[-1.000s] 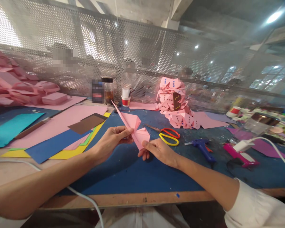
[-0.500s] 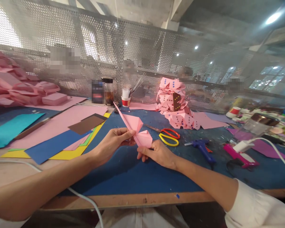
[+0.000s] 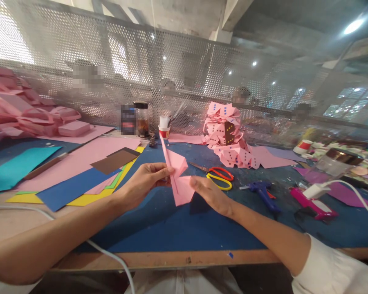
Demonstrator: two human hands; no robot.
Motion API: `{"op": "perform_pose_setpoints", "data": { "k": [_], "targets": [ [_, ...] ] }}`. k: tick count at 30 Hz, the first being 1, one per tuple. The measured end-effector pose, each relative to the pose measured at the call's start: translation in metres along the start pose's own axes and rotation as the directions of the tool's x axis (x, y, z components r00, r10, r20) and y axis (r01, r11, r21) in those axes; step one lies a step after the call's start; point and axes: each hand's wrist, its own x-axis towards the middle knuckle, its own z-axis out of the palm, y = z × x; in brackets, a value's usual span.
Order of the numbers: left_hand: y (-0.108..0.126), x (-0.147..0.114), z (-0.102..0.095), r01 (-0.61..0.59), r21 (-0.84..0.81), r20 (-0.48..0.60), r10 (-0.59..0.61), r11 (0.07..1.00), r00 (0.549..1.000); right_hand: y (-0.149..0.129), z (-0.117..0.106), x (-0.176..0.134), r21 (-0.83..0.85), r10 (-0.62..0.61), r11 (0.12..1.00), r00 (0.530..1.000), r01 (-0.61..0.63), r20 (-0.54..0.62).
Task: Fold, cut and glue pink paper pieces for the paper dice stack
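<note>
Since half a second ago, the right hand [image 3: 213, 194] has moved up the right edge of the folded pink paper [image 3: 178, 181], leaving the paper's lower end bare.

"How do the hands sit now?"

"Apart, with the paper between them. The left hand [image 3: 155, 174] is clamped on its middle fold, thumb against fingers. The right hand's thumb touches the right edge; the fingers behind are hidden, so I cannot tell whether that hand grips."

"Where is the paper?"

"At the clock's centre, held above a blue mat [image 3: 159, 232], its long narrow tip pointing to 11 o'clock."

"What lies nearby?"

"Scissors [image 3: 209, 170] with red and yellow handles at 3 o'clock, then a blue glue gun [image 3: 263, 192] just beyond."

"And farther out?"

"Dotted pink paper shapes [image 3: 223, 136] stacked at 2, a red-and-white cup [image 3: 165, 133] between 11 and 12, a dark-lidded jar [image 3: 142, 122] near 11, overlapping coloured sheets [image 3: 73, 185] at 9, and a pink paper heap [image 3: 21, 108] near 10."
</note>
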Motion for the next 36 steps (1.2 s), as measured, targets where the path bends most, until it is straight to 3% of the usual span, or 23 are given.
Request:
{"op": "perform_pose_setpoints", "data": {
  "k": [4, 10, 13, 21, 36],
  "targets": [
    [0.003, -0.005, 0.007, 0.023, 0.102, 0.119, -0.035, 0.995, 0.992, -0.006, -0.012, 0.005, 0.004, -0.041, 0.999, 0.975, 0.043, -0.217],
    [0.004, -0.013, 0.017, 0.122, 0.196, 0.276, -0.175, 0.973, 0.945, -0.004, -0.009, 0.007, 0.074, 0.02, 0.997, 0.974, -0.003, -0.228],
    [0.002, -0.013, 0.019, 0.113, 0.232, 0.304, -0.183, 0.966, 0.935, -0.003, -0.005, 0.007, 0.069, 0.017, 0.998, 0.966, 0.001, -0.258],
    [-0.002, 0.0, 0.027, 0.057, 0.24, 0.086, -0.08, 0.969, 0.993, 0.002, -0.008, 0.008, 0.04, -0.037, 0.998, 0.959, 0.05, -0.281],
    [-0.011, 0.008, 0.042, 0.083, 0.106, 0.027, -0.086, 0.991, 0.996, 0.009, -0.014, 0.009, 0.043, -0.048, 0.997, 0.955, 0.063, -0.292]
  ]
}}
